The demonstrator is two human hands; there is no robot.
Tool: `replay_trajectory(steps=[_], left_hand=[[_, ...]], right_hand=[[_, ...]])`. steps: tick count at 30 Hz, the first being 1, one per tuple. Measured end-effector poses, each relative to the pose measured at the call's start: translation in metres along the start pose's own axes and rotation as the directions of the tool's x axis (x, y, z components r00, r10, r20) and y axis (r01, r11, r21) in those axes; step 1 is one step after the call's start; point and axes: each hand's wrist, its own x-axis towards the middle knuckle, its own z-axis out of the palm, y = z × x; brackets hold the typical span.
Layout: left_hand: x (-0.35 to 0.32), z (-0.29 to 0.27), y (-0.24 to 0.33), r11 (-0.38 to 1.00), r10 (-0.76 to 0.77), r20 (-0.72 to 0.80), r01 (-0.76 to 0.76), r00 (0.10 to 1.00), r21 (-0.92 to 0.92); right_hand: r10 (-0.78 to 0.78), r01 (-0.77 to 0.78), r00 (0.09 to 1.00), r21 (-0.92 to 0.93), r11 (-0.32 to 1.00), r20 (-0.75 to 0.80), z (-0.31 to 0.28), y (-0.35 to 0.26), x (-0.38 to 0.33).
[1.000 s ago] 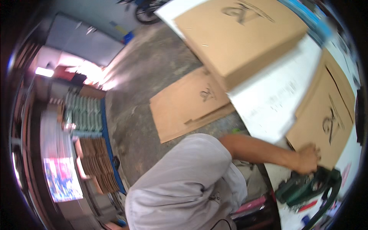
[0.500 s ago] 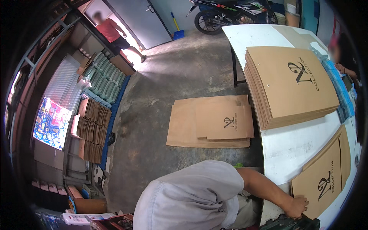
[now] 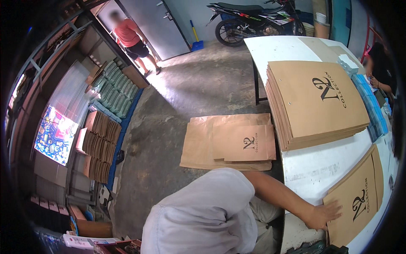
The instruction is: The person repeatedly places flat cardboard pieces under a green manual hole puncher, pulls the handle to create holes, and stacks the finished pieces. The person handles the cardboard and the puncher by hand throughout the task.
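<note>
1. We have the left hand (image 3: 323, 215) at the near edge of a flat kraft-paper bag (image 3: 357, 207), its fingers stretched out over the smooth brown paper rather than clenched; the fingertips are slightly blurred.
2. That bag lies on the right part of the glossy white surface (image 3: 302, 186), a black printed emblem facing up and a long fold running along its far side.
3. Our right hand is out of view, so we cannot tell its state.
4. Farther along the surface we see a thick, squared stack of kraft-paper bags (image 3: 315, 106) – crisp layered edges, small punched holes, the same dark emblem on top.
5. Beside the stack sit bundles in shiny blue plastic (image 3: 372, 108), and at the bottom edge part of a dark green tool (image 3: 315, 249) shows, too cropped for us to name.
6. On the mottled concrete floor (image 3: 148, 144) lies a wide, lightly creased brown paper sheet (image 3: 198, 144), with a smaller printed paper piece (image 3: 234, 148) on it.
7. Our soft grey sleeve (image 3: 190, 207) wrinkles around the bent arm.
8. To the left, a shelf holds bowed brown stacks (image 3: 99, 146) and pale green wrapped bundles (image 3: 116, 91) – puffy and glossy.
9. A person in a red top (image 3: 129, 34) stands by the metal door (image 3: 156, 31).
</note>
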Motion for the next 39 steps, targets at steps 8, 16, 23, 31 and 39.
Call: replay_trajectory(steps=[8,16,23,31,39], left_hand=[[-0.010,-0.012,-0.018,0.965,-0.053,-0.023,0.045,0.998,-0.259],[0.008,-0.008,-0.056,0.976,0.061,0.375,0.024,0.925,-0.217],[0.026,-0.060,-0.066,0.927,-0.004,0.217,0.085,0.976,-0.365],[0.030,-0.053,-0.044,0.883,-0.054,0.171,0.127,0.984,-0.453],[0.042,-0.051,-0.010,0.832,-0.046,0.216,0.158,0.975,-0.532]], right_hand=[[0.038,-0.039,0.999,0.034,0.999,0.030,0.012,0.004,0.007],[0.521,-0.461,0.852,0.404,0.790,-0.048,0.015,0.110,0.008],[0.645,-0.443,0.760,0.790,0.424,0.080,0.040,0.183,-0.041],[0.577,-0.486,0.816,0.591,0.643,0.043,0.031,0.159,-0.041],[0.790,-0.408,0.608,0.885,0.224,0.081,0.035,0.172,-0.025]])
